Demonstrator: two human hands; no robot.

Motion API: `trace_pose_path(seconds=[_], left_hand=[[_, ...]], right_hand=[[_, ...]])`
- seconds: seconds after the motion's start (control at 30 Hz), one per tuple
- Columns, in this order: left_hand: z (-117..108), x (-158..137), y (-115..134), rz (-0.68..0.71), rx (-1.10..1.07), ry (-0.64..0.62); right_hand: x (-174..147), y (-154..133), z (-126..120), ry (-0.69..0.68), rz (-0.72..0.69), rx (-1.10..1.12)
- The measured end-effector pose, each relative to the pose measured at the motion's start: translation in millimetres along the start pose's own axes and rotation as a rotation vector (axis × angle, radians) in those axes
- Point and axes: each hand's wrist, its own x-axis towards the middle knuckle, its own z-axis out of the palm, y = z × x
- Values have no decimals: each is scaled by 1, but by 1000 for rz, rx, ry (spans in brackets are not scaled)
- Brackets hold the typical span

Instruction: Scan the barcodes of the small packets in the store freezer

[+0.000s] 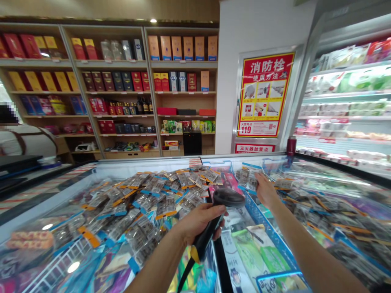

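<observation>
My left hand is wrapped round the grip of a black barcode scanner, whose cable runs down toward me. Farther out, my right hand pinches the edge of a clear packet with blue trim, held up over the open part of the freezer. Many similar small packets with blue or orange strips lie heaped on the left glass lid. A second heap of packets covers the right lid. The print on the packets is too blurred to read.
Between the lids, the open freezer section holds bagged goods and a blue basket. A dark red cup stands at the far corner. Behind are shelves of boxes and a lit display fridge. Another person is at far left.
</observation>
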Motion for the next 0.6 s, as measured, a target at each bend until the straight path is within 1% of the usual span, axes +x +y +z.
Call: trace_pose_path(seconds=[0.2,0.37,0.43,0.6], left_hand=[[1,1,-1,51,-22,16],[4,0,-1,39,15,-36],[4,0,-1,37,19,-48],[4,0,0,22,-32,-15]], right_hand=[[-4,-2,3,-45,45,46],[-5,-3,5,-7,47,36],[-5,-3,5,-13,47,33],[-5,-2,3,-41,20,14]])
